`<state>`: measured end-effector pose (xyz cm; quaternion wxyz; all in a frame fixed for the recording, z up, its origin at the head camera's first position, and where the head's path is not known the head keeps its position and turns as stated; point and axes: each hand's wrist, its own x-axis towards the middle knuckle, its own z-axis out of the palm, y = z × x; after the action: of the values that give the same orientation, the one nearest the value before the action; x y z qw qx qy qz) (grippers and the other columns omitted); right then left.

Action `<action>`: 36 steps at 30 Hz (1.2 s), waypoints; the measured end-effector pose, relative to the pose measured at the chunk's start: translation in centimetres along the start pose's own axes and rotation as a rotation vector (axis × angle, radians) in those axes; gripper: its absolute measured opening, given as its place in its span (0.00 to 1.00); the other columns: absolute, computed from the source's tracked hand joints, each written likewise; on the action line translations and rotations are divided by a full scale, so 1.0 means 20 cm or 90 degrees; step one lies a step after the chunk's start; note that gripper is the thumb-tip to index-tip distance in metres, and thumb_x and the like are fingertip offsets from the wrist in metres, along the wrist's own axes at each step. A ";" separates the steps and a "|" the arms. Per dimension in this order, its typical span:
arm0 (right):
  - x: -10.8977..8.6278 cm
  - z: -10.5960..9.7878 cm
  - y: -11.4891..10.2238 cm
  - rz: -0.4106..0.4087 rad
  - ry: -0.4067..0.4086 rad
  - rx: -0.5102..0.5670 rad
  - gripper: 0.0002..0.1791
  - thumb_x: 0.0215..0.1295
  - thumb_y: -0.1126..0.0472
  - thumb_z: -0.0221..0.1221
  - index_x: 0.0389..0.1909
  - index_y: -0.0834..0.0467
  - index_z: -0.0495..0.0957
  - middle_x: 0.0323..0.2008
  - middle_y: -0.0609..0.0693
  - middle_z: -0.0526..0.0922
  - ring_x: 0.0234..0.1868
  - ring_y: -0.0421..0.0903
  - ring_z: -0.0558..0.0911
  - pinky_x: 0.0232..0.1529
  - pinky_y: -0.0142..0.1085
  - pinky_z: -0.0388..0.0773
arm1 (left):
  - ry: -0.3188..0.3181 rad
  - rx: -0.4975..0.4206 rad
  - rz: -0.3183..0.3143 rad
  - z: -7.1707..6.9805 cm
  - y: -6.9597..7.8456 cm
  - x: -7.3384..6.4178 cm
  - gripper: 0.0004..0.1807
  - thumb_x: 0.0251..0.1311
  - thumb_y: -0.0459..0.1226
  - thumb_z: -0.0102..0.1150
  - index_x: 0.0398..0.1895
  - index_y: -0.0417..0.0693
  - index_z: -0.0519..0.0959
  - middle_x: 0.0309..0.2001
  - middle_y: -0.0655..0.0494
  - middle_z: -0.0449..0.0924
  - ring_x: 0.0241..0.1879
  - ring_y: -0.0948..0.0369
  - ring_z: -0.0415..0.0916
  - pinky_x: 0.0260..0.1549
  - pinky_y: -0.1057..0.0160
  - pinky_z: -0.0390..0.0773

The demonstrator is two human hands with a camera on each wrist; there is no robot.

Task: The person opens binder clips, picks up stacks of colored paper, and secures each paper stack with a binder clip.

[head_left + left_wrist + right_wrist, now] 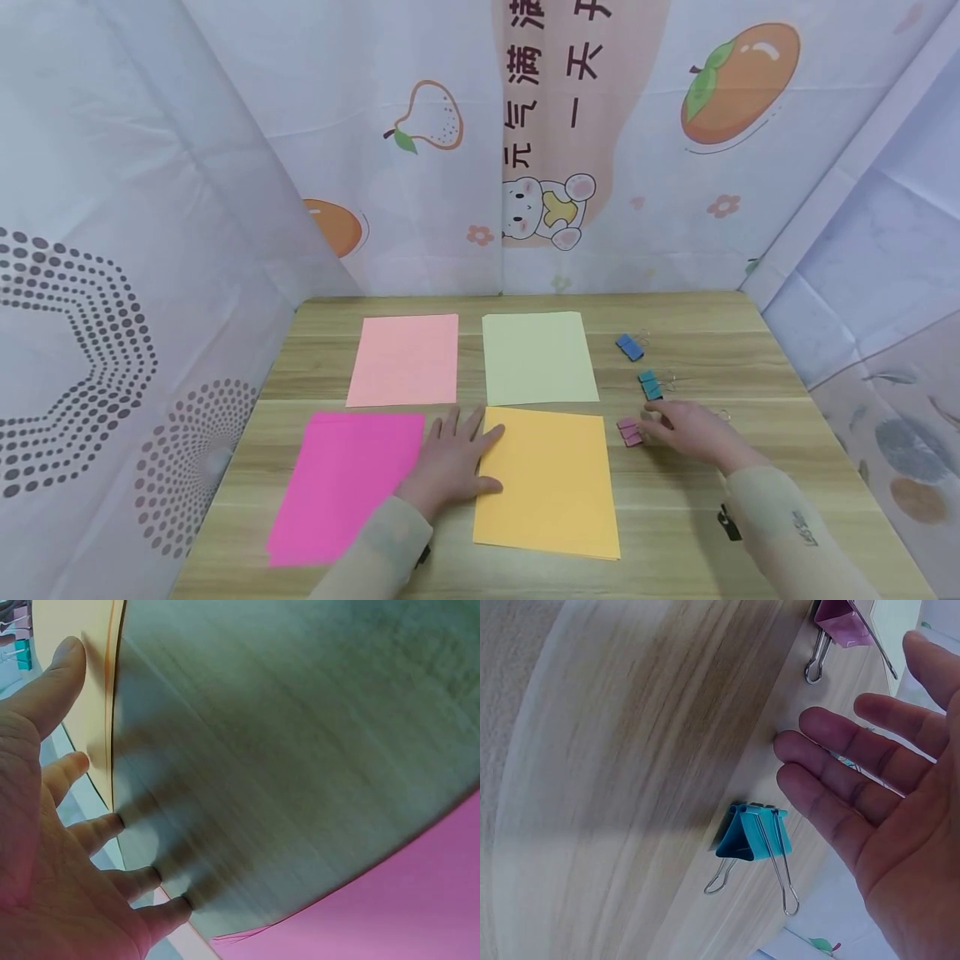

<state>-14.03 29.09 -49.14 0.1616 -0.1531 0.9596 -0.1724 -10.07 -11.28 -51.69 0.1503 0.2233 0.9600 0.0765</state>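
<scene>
My left hand [450, 462] lies with fingers spread between the magenta paper stack [345, 483] and the yellow-orange paper stack [551, 483]. Its thumb and index fingertip are over the yellow-orange stack's left edge. In the right wrist view, my right hand [889, 772] has its fingers extended and nothing in its grasp. It hovers by a pink binder clip [630, 432], just below a teal binder clip [650, 385]. Another teal binder clip [754, 832] stands beside its fingers in the right wrist view; in the head view the hand mostly hides what lies beneath it.
Salmon paper [405, 360] and pale green paper [540, 358] lie at the back of the wooden table [697, 333]. A blue binder clip [630, 347] sits at the back right. One black clip [728, 523] is near the right forearm; another dark object [423, 557] is partly behind the left sleeve.
</scene>
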 end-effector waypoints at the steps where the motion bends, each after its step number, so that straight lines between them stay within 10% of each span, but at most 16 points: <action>1: 0.00 0.00 0.00 -0.001 -0.002 0.000 0.29 0.74 0.46 0.59 0.60 0.68 0.77 0.37 0.52 0.85 0.36 0.48 0.82 0.45 0.55 0.82 | 0.000 0.002 0.001 0.00 0.00 0.00 0.47 0.57 0.67 0.63 0.78 0.68 0.63 0.82 0.49 0.50 0.78 0.33 0.46 0.71 0.33 0.56; 36: 0.00 0.04 0.02 -0.032 -0.016 0.049 0.05 0.69 0.57 0.63 0.35 0.54 0.80 0.29 0.43 0.80 0.27 0.40 0.74 0.30 0.37 0.75 | -0.002 0.013 0.002 0.01 0.00 -0.01 0.46 0.57 0.67 0.63 0.78 0.68 0.63 0.82 0.49 0.49 0.78 0.34 0.46 0.71 0.34 0.55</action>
<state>-13.79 29.20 -49.90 0.1747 -0.1731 0.9460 -0.2114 -9.87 -11.30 -51.89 0.1493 0.2262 0.9603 0.0663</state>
